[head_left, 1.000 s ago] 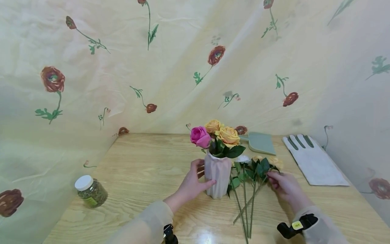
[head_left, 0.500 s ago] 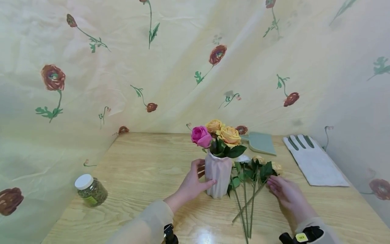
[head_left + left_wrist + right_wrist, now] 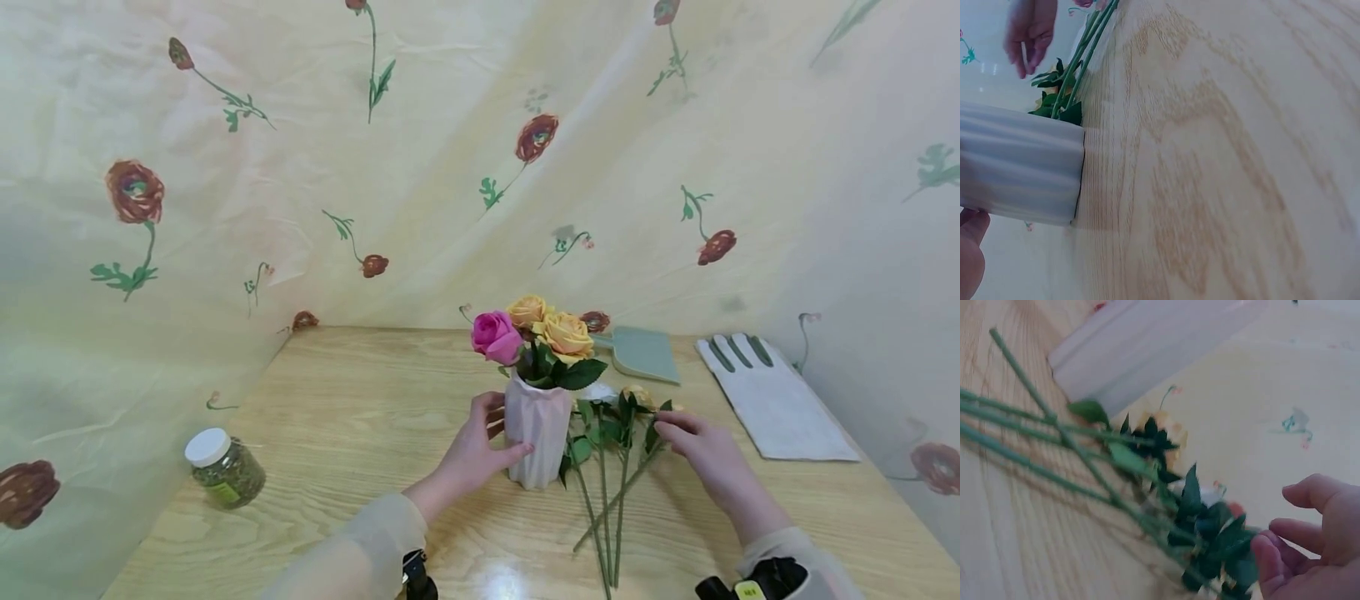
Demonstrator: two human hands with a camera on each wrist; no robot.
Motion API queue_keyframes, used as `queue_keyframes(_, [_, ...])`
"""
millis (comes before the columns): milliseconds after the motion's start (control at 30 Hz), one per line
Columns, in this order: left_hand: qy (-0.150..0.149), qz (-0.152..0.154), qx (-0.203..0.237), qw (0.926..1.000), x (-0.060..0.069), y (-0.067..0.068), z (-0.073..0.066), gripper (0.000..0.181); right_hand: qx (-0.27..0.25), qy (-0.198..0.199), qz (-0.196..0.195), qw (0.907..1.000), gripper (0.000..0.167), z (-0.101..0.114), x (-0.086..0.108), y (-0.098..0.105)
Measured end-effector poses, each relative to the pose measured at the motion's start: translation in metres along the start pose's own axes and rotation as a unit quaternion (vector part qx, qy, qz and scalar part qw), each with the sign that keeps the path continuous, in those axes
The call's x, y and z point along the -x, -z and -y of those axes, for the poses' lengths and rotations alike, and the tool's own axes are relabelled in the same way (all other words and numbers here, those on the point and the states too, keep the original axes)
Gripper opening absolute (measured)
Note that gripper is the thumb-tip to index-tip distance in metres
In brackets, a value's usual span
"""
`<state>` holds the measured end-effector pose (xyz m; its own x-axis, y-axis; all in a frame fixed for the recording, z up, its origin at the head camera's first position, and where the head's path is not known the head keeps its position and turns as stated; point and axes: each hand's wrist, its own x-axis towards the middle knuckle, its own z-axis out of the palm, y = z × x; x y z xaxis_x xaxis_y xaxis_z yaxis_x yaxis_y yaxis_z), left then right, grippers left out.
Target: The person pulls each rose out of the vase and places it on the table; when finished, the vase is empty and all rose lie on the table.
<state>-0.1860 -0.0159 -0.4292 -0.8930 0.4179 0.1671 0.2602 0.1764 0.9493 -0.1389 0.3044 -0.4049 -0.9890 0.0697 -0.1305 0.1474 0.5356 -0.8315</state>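
My left hand [image 3: 468, 450] holds the pale pleated vase [image 3: 537, 429], thumb on its front and fingers round its left side. Upright in the vase stand a pink rose [image 3: 496, 337] and yellow roses [image 3: 564, 335]. Several long-stemmed flowers lie right of it, their stems [image 3: 621, 517] crossing. At their leaves [image 3: 651, 435] is my right hand [image 3: 708, 458], its fingertips touching or just beside a leaf. In the right wrist view the thumb and fingers of that hand [image 3: 1316, 544] are apart, next to dark green leaves [image 3: 1229, 544]; no firm grip shows.
A jar with a white lid [image 3: 207, 447] leans at the table's left edge. Behind the flowers lies a grey-green dustpan [image 3: 645, 353]. A white glove [image 3: 780, 408] with green-striped fingers lies at the right. Patterned cloth [image 3: 435, 167] hangs behind the table.
My right hand has shifted slightly right, its fingers lifting and spreading at the leaves. The leaves by it have moved a little. My left hand and the vase have stayed nearly still.
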Motion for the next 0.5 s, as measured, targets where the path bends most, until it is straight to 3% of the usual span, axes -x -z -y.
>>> queue_keyframes(200, [0.001,0.002,-0.005,1.0,0.0,0.0,0.0,0.072,-0.026,0.077,-0.065,0.9945,0.059,0.031,0.006,-0.003])
queue_keyframes(500, [-0.006,0.003,-0.013,0.9999,-0.001,0.001,0.001,0.072,-0.118,0.166,-0.062,0.9771,0.04,0.087,0.03,-0.019])
